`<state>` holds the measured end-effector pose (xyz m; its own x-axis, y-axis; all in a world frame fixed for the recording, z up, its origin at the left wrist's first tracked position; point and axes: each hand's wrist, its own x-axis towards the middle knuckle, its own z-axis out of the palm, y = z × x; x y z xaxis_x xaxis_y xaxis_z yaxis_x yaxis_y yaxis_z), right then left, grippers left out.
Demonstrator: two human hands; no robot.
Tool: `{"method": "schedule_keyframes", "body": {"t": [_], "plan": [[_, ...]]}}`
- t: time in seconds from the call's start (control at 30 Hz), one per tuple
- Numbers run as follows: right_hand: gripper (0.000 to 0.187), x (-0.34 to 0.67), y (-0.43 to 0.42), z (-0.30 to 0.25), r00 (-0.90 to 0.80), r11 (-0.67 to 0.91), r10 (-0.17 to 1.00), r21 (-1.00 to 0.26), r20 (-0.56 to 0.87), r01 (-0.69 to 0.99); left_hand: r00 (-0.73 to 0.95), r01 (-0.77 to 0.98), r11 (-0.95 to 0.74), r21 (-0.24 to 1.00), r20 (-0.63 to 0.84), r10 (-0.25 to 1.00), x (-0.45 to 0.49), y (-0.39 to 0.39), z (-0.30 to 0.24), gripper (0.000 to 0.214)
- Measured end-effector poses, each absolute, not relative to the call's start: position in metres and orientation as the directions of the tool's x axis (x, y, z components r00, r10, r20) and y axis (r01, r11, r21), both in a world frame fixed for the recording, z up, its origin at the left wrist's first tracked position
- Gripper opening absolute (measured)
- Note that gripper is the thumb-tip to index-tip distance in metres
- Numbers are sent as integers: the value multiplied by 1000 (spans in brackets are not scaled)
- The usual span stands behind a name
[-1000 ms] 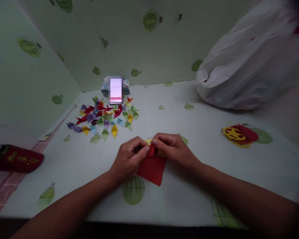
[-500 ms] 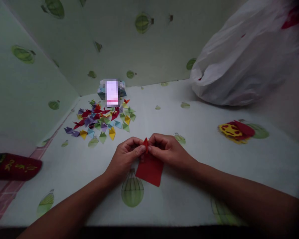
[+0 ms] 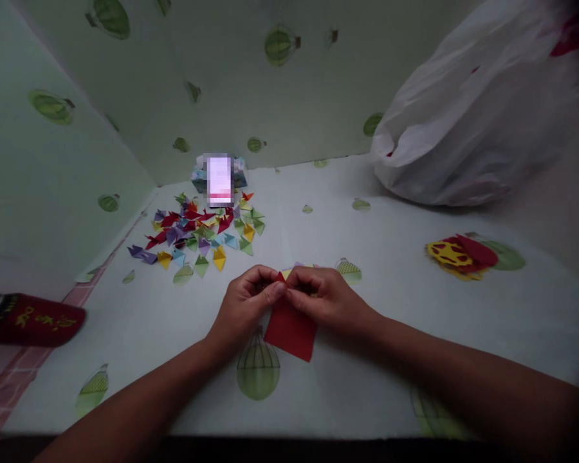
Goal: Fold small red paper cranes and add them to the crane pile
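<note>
My left hand [image 3: 251,292] pinches the tip of a small folded piece of red paper [image 3: 280,277] between thumb and fingers. Against its other side, my right hand [image 3: 325,294] has its thumb and curled fingers pressed together. Most of the folded piece is hidden by my fingers. Below both hands a flat red paper square [image 3: 292,331] lies on the table; I cannot tell whether it is one sheet or a stack. Pale yellow and lilac paper edges [image 3: 299,265] peep out just behind my fingers.
Many-coloured folded paper birds [image 3: 193,235] lie heaped at the back left, before a tissue box [image 3: 241,173] and a lit, blurred screen [image 3: 219,179]. A red can [image 3: 38,320] lies at left. Yellow and red cutouts [image 3: 456,255] and a white plastic bag [image 3: 444,141] are at right.
The folded red piece stood upright between my fingertips; now less of it shows and my right fingers cover more. Pale paper edges have come into sight behind my hands. The view has shifted slightly.
</note>
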<state>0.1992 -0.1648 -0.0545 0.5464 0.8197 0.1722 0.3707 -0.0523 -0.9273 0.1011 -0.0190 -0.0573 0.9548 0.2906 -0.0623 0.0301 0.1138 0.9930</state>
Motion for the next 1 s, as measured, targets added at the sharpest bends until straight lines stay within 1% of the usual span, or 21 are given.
{"method": "schedule_keyframes", "body": {"t": [0.07, 0.13, 0.3, 0.43, 0.53, 0.63, 0.77, 0.9, 1.0], "plan": [[21, 198, -166, -53, 524, -71, 835, -913, 166, 403, 952, 22, 71, 997, -43, 302, 101, -19, -56, 16], [24, 197, -166, -52, 510, -75, 847, -918, 147, 389, 949, 27, 64, 998, -46, 311, 100, -19, -56, 17], [24, 199, -165, -51, 478, -40, 871, -956, 109, 290, 941, 15, 160, 987, -68, 333, 101, -20, -60, 18], [23, 201, -164, -52, 460, -62, 888, -981, 31, 186, 950, 40, 167, 985, -89, 300, 102, -20, -59, 26], [23, 201, -165, -51, 504, -97, 864, -985, -11, 145, 954, 60, 167, 984, -106, 281, 102, -19, -56, 27], [25, 200, -167, -49, 537, -97, 844, -982, 6, 163, 961, 54, 186, 981, -102, 257, 103, -18, -56, 21], [27, 200, -169, -48, 501, -47, 864, -987, 38, 155, 966, 9, 228, 974, -67, 249, 103, -19, -56, 21], [30, 200, -169, -49, 542, -65, 839, -977, 57, 204, 966, 24, 264, 964, -90, 241, 103, -20, -55, 20], [33, 199, -167, -51, 500, -40, 865, -989, 37, 142, 972, 3, 226, 974, -56, 228, 103, -20, -55, 22]]}}
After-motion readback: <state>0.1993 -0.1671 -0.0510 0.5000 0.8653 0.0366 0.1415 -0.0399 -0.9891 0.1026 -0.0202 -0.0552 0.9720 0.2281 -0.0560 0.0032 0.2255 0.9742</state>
